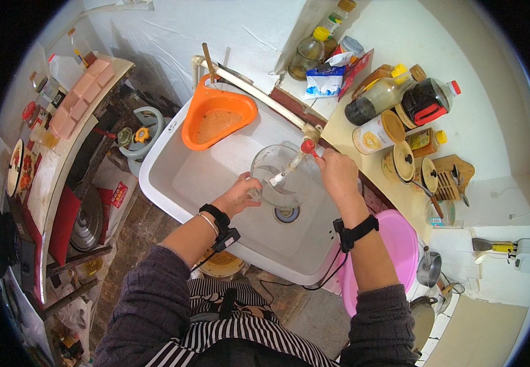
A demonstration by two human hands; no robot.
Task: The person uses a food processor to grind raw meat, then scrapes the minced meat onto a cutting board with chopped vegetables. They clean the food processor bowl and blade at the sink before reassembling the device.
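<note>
My left hand (242,195) grips the edge or handle of a clear glass pot (265,165) at its left side. The pot is held in the white sink (177,176), beneath a tap (298,160) with a whitish spout end. My right hand (339,172) has its fingers at the tap's red handle (308,147). A round drain (286,214) shows just below the pot. Whether water is running into the pot is hard to tell. An orange strainer basket (219,120) sits in the sink's far left corner, with small bits in it.
A ledge at right carries bottles, a canister (378,132) and lidded enamel pots (398,163). The pink basin (395,243) stands right of the sink. At left are a gas cylinder (143,137) and a counter with a pink divided box (81,98). Black cables hang from my wristbands.
</note>
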